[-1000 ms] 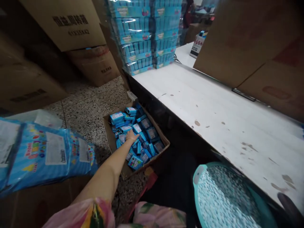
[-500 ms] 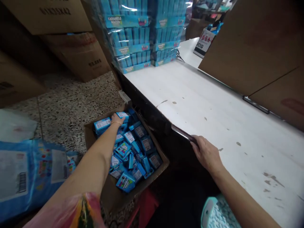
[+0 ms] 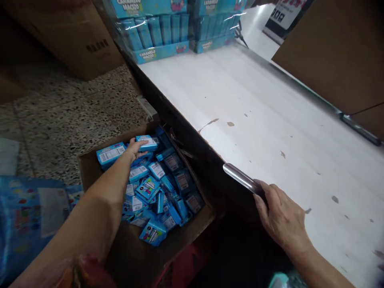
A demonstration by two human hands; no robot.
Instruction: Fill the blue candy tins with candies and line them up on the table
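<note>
My left hand (image 3: 134, 149) reaches down into an open cardboard box (image 3: 192, 228) on the floor, full of several small blue packets (image 3: 156, 188). Its fingers close on one blue packet (image 3: 146, 143) at the far end of the box. My right hand (image 3: 280, 214) rests at the near edge of the white table (image 3: 270, 120) and grips a shiny metal tool (image 3: 240, 179) that points up and to the left.
Shrink-wrapped stacks of blue cartons (image 3: 162, 28) stand at the table's far end. Brown cardboard boxes (image 3: 333, 44) line the right side of the table and the floor at upper left (image 3: 78, 36). A blue printed bag (image 3: 27, 216) lies at lower left on the speckled floor.
My left hand has moved from the middle of the box to its far end and taken hold of a packet. My right hand has come into view holding the metal tool.
</note>
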